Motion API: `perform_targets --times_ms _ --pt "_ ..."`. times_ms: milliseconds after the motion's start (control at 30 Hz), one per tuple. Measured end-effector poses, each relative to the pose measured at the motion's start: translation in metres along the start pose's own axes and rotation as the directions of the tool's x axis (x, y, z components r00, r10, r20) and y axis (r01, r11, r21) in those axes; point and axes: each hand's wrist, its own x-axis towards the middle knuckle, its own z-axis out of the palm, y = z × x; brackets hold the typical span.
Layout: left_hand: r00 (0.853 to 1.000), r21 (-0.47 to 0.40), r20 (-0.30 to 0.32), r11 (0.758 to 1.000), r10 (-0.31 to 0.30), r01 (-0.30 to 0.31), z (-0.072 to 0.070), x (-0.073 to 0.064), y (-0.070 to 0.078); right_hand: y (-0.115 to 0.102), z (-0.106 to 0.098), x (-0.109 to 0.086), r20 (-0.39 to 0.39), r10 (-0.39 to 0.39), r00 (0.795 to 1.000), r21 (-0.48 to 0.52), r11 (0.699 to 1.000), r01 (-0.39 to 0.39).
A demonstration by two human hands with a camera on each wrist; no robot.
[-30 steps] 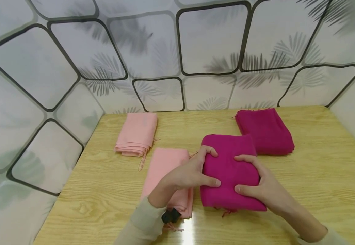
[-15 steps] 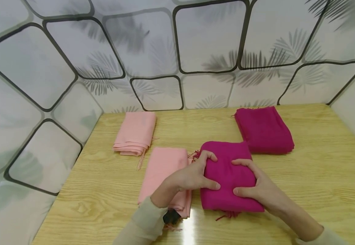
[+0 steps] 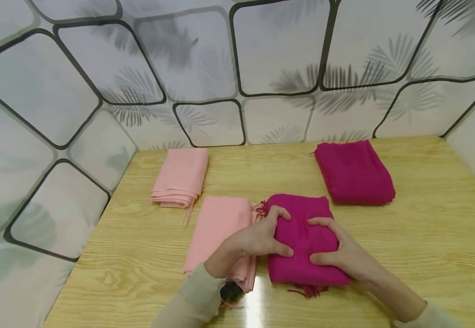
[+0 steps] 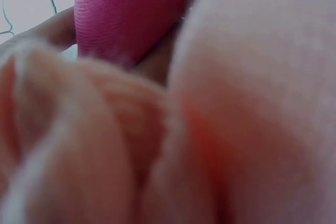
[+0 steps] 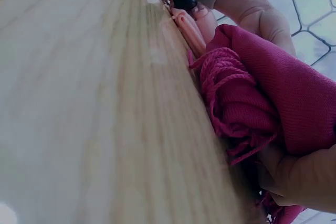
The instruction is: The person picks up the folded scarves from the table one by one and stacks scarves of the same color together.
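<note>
A folded magenta scarf [image 3: 303,271] with fringe lies between both hands, right of the middle. My left hand [image 3: 257,238] grips its left side, and my right hand [image 3: 349,255] grips the right side. Both thumbs press on the top; the remaining fingers are partly hidden by the cloth. Seen from the right wrist, the scarf's twisted fringe [image 5: 226,72] hangs close over the wood, with right-hand fingers [image 5: 294,177] tucked beneath the fold. The left wrist view is mostly filled by blurred pink cloth [image 4: 79,145], with the magenta scarf behind it.
A folded pink scarf [image 3: 222,223] lies under the left forearm, right beside the held one. Another pink scarf [image 3: 181,173] sits at the back left, and a second magenta scarf [image 3: 354,173] at the back right. Patterned walls border the wooden table [image 3: 110,255].
Both hands have drawn the magenta scarf slightly nearer and lower, so a gap now shows before the back magenta scarf. More fringe shows at its near edge and upper left corner.
</note>
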Motion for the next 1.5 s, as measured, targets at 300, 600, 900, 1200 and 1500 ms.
perform_targets --times_ms 300,600,900,1200,1500 --pt "1.000 0.179 0.013 0.984 0.006 -0.008 0.001 -0.001 -0.001 0.005 0.000 0.002 0.026 0.030 0.999 0.033 0.999 -0.031" --pt "1.000 0.365 0.017 0.931 -0.004 -0.003 0.001 -0.004 0.001 0.007 -0.001 0.004 0.052 -0.002 0.999 -0.094 0.996 0.007" --pt "0.999 0.423 0.032 0.906 -0.015 0.000 0.002 -0.005 0.002 0.001 -0.002 0.002 0.065 -0.019 0.998 -0.285 0.958 0.037" --pt "1.000 0.497 0.002 0.867 -0.013 0.010 0.003 -0.003 0.002 -0.004 -0.010 0.000 0.076 -0.051 0.996 -0.508 0.857 0.082" --pt "0.999 0.534 0.026 0.845 0.019 -0.030 0.003 -0.004 0.002 -0.012 -0.009 -0.009 0.093 -0.006 0.996 -0.769 0.635 0.076"
